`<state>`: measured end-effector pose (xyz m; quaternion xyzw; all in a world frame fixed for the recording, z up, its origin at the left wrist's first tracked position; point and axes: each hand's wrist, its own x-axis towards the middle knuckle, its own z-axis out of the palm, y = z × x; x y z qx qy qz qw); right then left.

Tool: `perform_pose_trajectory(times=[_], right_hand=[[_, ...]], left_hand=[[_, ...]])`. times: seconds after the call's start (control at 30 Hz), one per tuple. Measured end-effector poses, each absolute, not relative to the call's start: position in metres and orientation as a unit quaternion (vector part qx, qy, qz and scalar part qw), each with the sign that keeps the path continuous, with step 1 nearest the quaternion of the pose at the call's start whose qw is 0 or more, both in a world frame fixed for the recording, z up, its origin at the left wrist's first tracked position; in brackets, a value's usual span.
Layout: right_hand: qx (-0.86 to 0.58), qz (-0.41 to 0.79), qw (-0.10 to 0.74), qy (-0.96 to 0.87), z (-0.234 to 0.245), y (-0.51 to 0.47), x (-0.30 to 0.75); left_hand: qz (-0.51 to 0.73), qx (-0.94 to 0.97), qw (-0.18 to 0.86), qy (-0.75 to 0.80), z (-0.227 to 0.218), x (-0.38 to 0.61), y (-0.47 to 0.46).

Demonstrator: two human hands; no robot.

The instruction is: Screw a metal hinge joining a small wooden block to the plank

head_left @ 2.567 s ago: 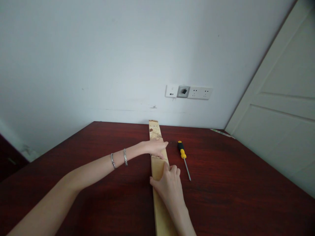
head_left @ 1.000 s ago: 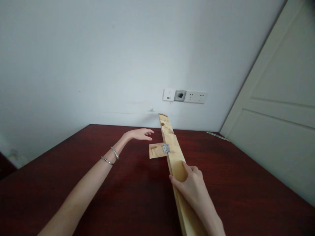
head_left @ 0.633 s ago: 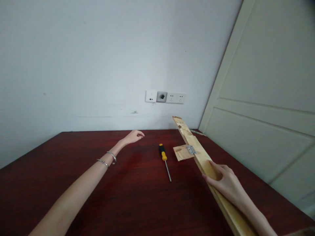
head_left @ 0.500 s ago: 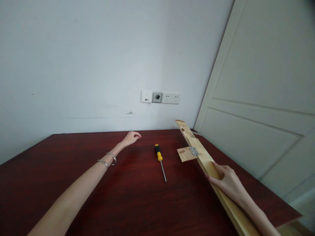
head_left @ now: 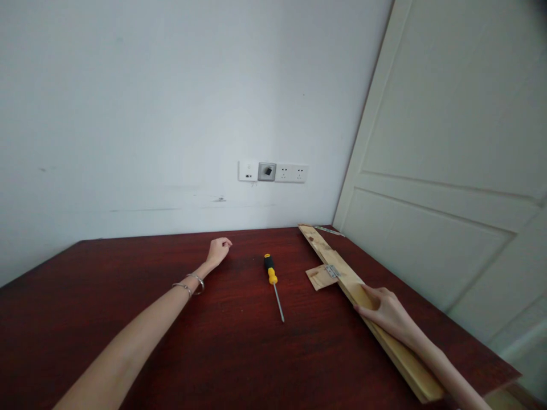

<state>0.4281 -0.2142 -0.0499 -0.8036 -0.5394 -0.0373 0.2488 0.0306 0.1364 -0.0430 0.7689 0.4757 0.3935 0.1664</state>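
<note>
My right hand (head_left: 387, 313) grips a long pale wooden plank (head_left: 350, 280) across its width, thumb on the near edge. The plank lies slantwise on the right of the dark red table. A metal hinge (head_left: 332, 271) joins it to a small wooden piece (head_left: 319, 277) that sticks out to the left. On the left, my left hand (head_left: 219, 251) is closed with curled fingers, low over the table. Whatever it may hold is hidden. Between the hands lies a screwdriver (head_left: 272, 275) with a yellow and black handle, its tip toward me.
The dark red table (head_left: 239, 353) meets a white wall (head_left: 171, 114) at the back. Sockets (head_left: 291, 173) sit on that wall. A pale panelled door (head_left: 448, 142) stands along the right side. A thin strip (head_left: 328, 230) lies near the plank's far end.
The plank's far end has come down onto the table, with my right hand still on it. My left hand has shifted slightly left and its fingers have curled in more. The view has shifted a little.
</note>
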Motion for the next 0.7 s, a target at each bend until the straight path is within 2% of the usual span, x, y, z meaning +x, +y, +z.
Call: perform_pose_trajectory(times=[0.23,0.7], right_hand=[[-0.798,-0.024,0.244,-0.550,-0.059,-0.202,0.440],[-0.798,-0.014,0.245,-0.550,-0.059,-0.198,0.444]], left_hand=[[0.392,0.783,0.150,0.459,-0.058,0.028,0.139],[0.351,0.812,0.127,0.449,-0.058,0.028,0.133]])
